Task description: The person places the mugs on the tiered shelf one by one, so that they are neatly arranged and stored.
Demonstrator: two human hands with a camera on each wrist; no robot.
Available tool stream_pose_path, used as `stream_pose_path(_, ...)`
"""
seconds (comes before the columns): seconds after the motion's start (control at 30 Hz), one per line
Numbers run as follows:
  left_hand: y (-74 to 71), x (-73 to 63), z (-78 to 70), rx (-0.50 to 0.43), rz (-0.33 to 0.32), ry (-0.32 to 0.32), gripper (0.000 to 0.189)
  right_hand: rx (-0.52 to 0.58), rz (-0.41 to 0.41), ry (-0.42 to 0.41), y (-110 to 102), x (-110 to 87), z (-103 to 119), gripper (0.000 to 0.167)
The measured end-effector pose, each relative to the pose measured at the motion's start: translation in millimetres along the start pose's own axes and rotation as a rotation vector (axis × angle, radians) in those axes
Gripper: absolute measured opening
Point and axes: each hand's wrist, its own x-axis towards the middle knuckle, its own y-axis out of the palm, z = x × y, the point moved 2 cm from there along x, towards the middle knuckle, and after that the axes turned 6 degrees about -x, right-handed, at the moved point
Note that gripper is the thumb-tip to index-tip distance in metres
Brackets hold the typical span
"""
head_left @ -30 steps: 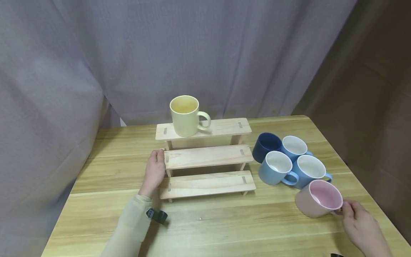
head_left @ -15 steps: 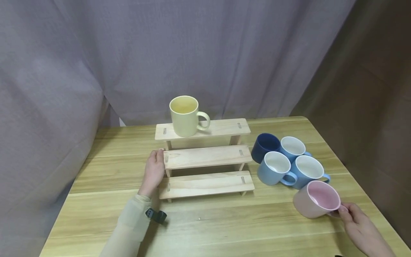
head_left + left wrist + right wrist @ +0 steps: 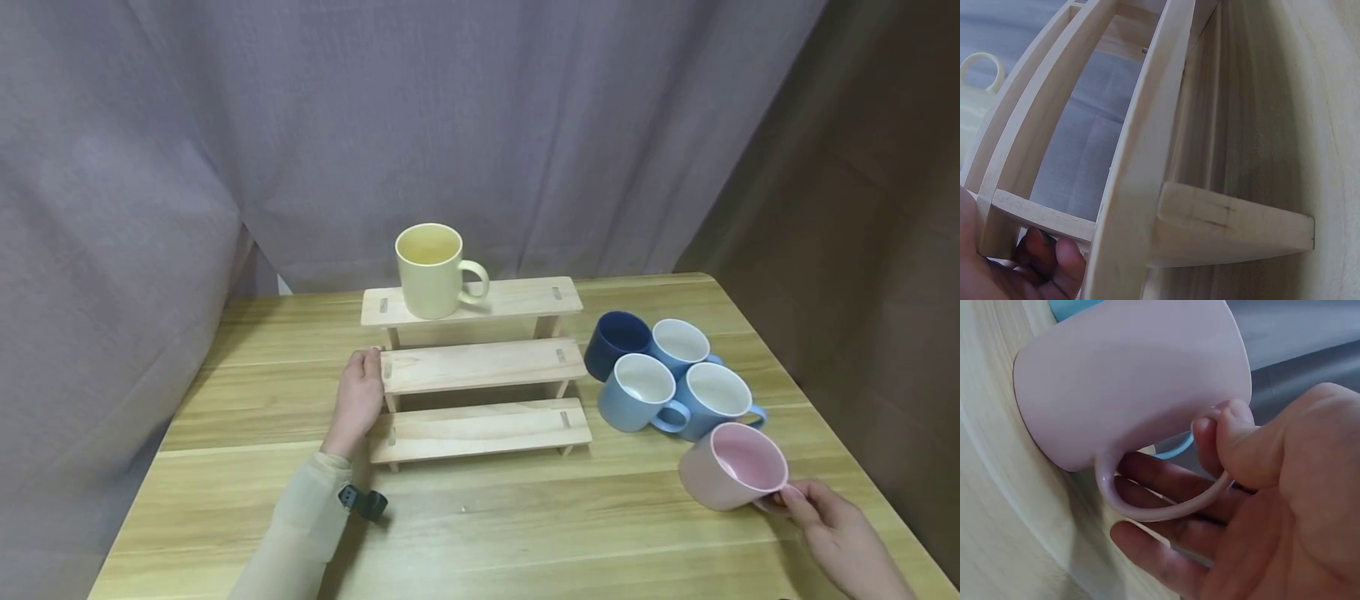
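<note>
**Pink mug [image 3: 708,475] held by its handle [image 3: 1160,515], wooden rack [image 3: 480,429] gripped at its end**

The pink mug is seen at the right of the table, near its side edge, its handle pinched between the thumb and index finger of the right hand [image 3: 843,533]; the other fingers are extended loosely by the loop. Whether the base is fully set down cannot be told. The left end of the rack's middle tier is gripped by the left hand [image 3: 358,400], its fingers curled under a crosspiece.

With the mug's weight carried to one side of so narrow a pinch, a tilt or slip could be caused. The three light blue mugs [image 3: 626,408] and the dark blue mug [image 3: 609,354] are clustered closely just behind, and a knock could be brought on by a sideways swing. Should the rack be tugged, the yellow mug [image 3: 429,287], stood upright on the top tier, could be unsettled.

The scene is set on a pale, wood-grained tabletop [image 3: 525,550], marked by a small light speck [image 3: 463,509]. It is backed by a grey-purple curtain [image 3: 420,108] hung in folds, and flanked at the right by a darker brown drape [image 3: 862,208].
</note>
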Motion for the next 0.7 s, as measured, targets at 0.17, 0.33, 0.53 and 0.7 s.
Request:
stream_pose_path(0.17, 0.2, 0.7, 1.0, -0.004, 0.013, 0.001, 0.044, 0.029, -0.027, 0.046, 2, -4.4, 2, 0.028)
stream_pose_path(0.33, -0.1, 0.6, 0.5, -0.01, 0.013, 0.002, 0.044, 0.058, -0.086, 0.059, -1, -7.2, 6, 0.029)
stream_pose_path(0.53, -0.8, -0.8, 0.0, -0.011, 0.003, 0.004, 0.044, 0.08, -0.084, 0.123, -6, -10.3, 7, 0.034)
stream_pose_path(0.7, -0.1, 0.5, -0.1, 0.004, 0.001, 0.007, 0.045, 0.119, -0.076, 0.127, -13, -12.5, 14, 0.034)
